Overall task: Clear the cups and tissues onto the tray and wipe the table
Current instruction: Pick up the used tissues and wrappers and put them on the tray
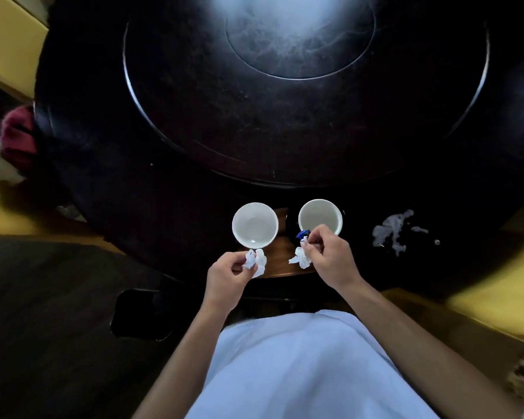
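Now, each hand pinching a tissue: left hand (228,275) with its tissue (255,261), right hand (330,257) with its tissue (300,257) (both just short of two cups (255,224) on the tray (280,261)).

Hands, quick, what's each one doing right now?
Left hand: pinches a crumpled tissue.
Right hand: pinches another crumpled tissue.

One view only — a wide-angle camera on the person's head, looking steeply down and forward. It sits close above the near edge of the round dark table (194,122), whose far side curves away at the top; the person's own torso fills the bottom of the picture.
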